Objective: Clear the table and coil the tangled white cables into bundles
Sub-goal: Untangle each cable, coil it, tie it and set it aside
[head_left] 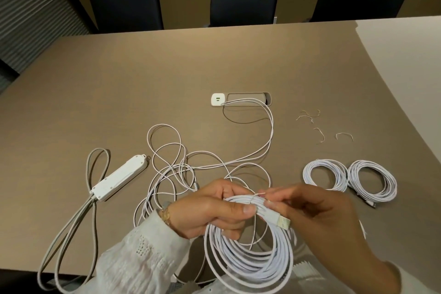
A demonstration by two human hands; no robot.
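My left hand (212, 210) grips the top of a coiled white cable (248, 250) held above the table's near edge. A USB plug (282, 221) sticks out of the coil. My right hand (317, 215) pinches a thin wire twist tie (259, 194) at the coil's top. Two finished white cable bundles (325, 174) (373, 180) lie side by side on the right. A tangled loose white cable (181, 164) spreads over the table middle and runs up to the table outlet (218, 99).
A white power strip (119, 176) with a grey cord (71, 229) lies at the left. Several loose twist ties (312, 118) are scattered at the right. A cable slot (248, 99) is set into the brown table (143, 74). Three dark chairs (126, 7) stand behind.
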